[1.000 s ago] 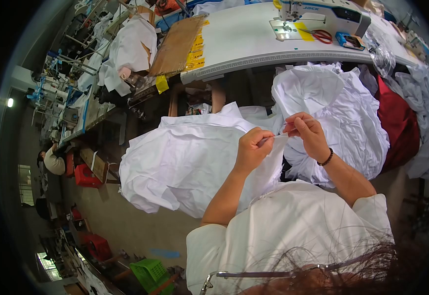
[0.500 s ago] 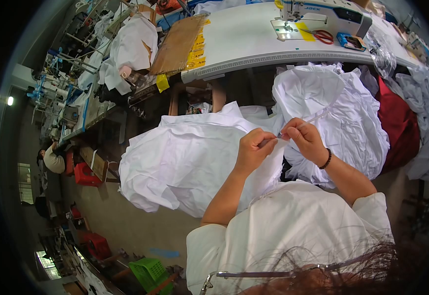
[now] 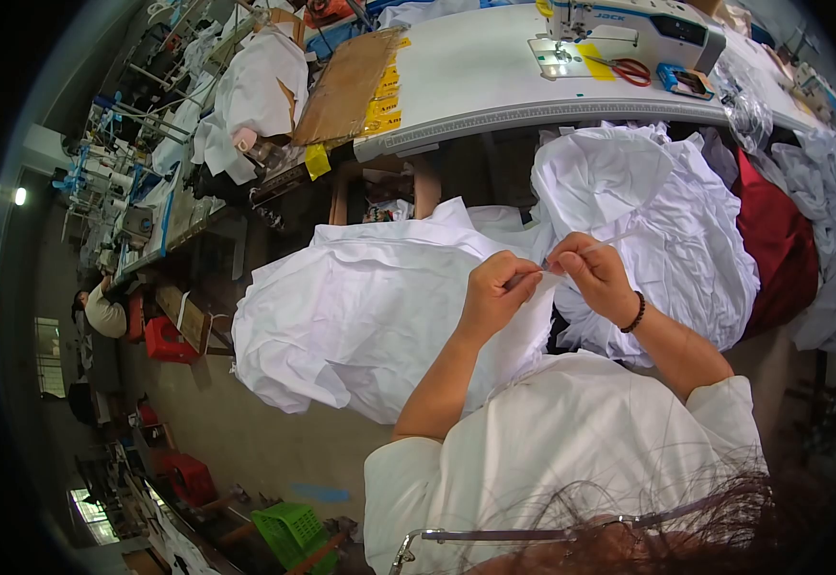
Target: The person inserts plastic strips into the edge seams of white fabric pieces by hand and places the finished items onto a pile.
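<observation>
My left hand (image 3: 500, 292) is closed in a pinch on something small and dark, too small to name. Fingertip to fingertip with it, my right hand (image 3: 594, 276), with a dark bead bracelet (image 3: 637, 311) at the wrist, pinches a thin pale strip (image 3: 613, 240) that sticks out to the upper right. Beneath the hands lies a large white cloth (image 3: 379, 307), spread to the left, its corner close to my fingertips. A heap of crumpled white cloth (image 3: 686, 230) sits just beyond my right hand.
Beyond the cloth stands a white sewing table (image 3: 466, 67) with a sewing machine (image 3: 629, 29), red-handled scissors (image 3: 630, 72) and a small blue box (image 3: 684, 80). Red fabric (image 3: 772, 244) hangs at the right. A green basket (image 3: 291, 537) is on the floor; a person (image 3: 105, 313) is far left.
My right hand has moved slightly down and left, its fingertips now meeting those of my left hand. The pale strip now points more to the upper right.
</observation>
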